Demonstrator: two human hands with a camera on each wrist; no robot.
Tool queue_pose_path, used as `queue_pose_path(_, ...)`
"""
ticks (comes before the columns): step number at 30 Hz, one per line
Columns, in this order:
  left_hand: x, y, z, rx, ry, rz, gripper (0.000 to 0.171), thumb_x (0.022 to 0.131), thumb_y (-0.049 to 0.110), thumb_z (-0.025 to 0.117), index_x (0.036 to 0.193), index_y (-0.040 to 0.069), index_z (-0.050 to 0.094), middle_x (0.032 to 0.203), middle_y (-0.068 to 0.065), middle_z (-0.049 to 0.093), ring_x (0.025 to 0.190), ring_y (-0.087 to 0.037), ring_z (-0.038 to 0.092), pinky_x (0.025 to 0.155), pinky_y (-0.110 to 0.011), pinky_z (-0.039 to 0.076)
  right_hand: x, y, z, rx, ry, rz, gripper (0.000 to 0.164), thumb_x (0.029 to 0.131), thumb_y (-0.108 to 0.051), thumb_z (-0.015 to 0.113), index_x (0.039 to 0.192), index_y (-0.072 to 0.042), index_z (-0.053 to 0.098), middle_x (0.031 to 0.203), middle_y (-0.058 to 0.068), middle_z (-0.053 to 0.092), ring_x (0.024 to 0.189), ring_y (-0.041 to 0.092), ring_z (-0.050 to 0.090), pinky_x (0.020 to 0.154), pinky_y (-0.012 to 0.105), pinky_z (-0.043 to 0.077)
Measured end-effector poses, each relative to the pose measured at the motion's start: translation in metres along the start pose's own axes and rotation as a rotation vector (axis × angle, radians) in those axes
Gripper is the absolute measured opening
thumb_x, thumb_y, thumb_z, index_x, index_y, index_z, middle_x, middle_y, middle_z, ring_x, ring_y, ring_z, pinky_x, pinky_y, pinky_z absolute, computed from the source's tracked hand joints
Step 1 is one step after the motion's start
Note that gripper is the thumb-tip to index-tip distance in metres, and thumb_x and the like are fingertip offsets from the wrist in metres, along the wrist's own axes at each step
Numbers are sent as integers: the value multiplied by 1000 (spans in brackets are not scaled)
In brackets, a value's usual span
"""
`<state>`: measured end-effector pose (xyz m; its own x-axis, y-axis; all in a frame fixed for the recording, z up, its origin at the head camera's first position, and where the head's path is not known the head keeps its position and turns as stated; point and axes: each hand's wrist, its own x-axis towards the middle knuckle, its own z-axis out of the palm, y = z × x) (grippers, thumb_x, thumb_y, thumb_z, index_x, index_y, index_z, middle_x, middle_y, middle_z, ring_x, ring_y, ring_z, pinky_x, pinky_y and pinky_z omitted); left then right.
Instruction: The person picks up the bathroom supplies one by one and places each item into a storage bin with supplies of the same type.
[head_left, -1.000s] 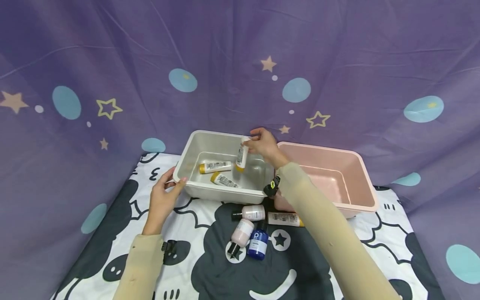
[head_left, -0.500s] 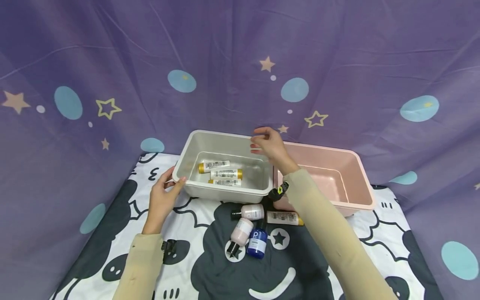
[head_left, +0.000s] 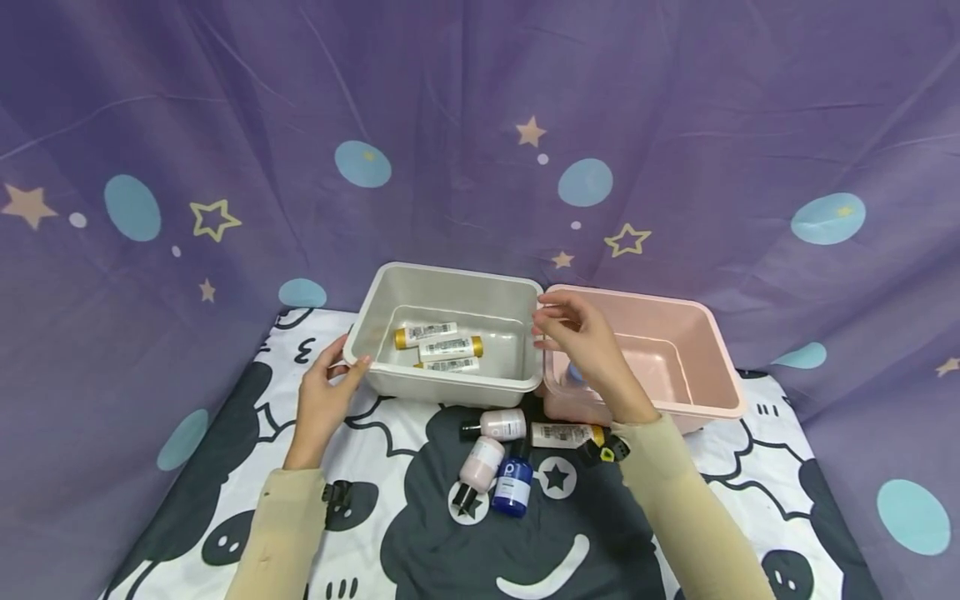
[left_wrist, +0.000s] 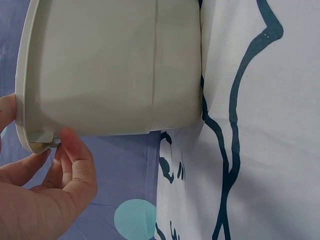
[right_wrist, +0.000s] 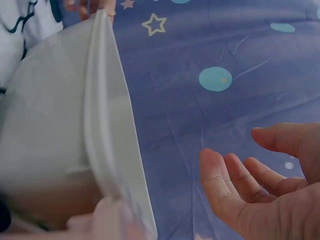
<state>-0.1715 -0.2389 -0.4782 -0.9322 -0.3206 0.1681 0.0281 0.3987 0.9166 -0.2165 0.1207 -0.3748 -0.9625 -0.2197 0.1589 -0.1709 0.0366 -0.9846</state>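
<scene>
My left hand (head_left: 326,404) grips the left front corner of a light grey plastic bin (head_left: 442,385); in the left wrist view its fingers (left_wrist: 77,157) curl under the rim. Three white tubes with yellow caps, one of them a middle tube (head_left: 448,348), lie on the bin's floor. Above the left edge of a pink bin (head_left: 705,350) hovers my right hand (head_left: 592,350), holding nothing, its fingers loosely bent. The right wrist view shows this hand (right_wrist: 260,185) beside the grey bin's rim. Something blue (head_left: 574,372) shows in the pink bin, mostly hidden by the hand.
Before the bins lie two pale pink bottles with black caps, one crosswise (head_left: 504,425) and one slanted (head_left: 482,465). Beside them are a blue bottle (head_left: 512,485) and another yellow-capped tube (head_left: 561,434). A purple curtain (head_left: 450,100) hangs behind the patterned cloth (head_left: 352,542).
My right hand has let go of a white tube inside the grey bin, then moved right and toward me, over the pink bin's edge. My left hand stays on the grey bin's corner.
</scene>
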Motion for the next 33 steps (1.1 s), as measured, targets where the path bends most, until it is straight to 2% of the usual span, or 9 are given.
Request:
queue_pose_path(5,-1,0,0,3,2,-1,66,94,43,69,149,13,49,132,-14,60,102,-23,59,68,-12,49,-38,13,-17,-123,19,-42,34,97,-4,64,129,6,57,114,28,63,97,30,67,80,40,58)
queue_pose_path(9,-2,0,0,10,1,-7,66,95,43,69,150,13,48,133,-14,60,104,-24,59,68,-12,49,-68,26,-31,-135,29,-56,31,97,-4,65,125,8,59,110,27,64,93,26,69,77,40,59)
queue_pose_path(14,-3,0,-1,13,2,-15,66,95,42,69,150,12,48,133,-15,60,104,-24,58,69,-11,48,-104,46,-48,-162,11,-32,27,98,-7,66,121,5,61,105,24,66,87,23,71,75,38,59)
queue_pose_path(18,-3,0,-1,16,8,-18,66,95,42,69,150,13,48,133,-15,59,105,-24,58,69,-11,48,-126,68,-58,-193,-26,9,26,98,-8,66,121,5,62,105,24,68,87,24,71,74,38,60)
queue_pose_path(21,-3,0,-1,12,11,-14,65,95,41,70,150,14,48,133,-15,60,104,-23,58,69,-11,48,-134,88,-63,-194,-5,57,27,97,-6,66,119,8,61,104,27,67,88,29,71,73,38,60)
queue_pose_path(27,-3,2,-1,9,2,-21,68,94,45,68,151,13,46,134,-15,59,105,-24,58,70,-12,48,-139,118,-67,-241,104,196,27,94,-2,69,117,12,61,100,22,66,85,34,69,68,38,60)
queue_pose_path(33,-3,2,1,4,3,-17,67,95,43,69,151,13,46,134,-15,59,106,-24,58,70,-11,48,-137,134,-68,-263,157,278,40,93,-3,71,127,11,56,117,30,61,88,36,69,67,39,60)
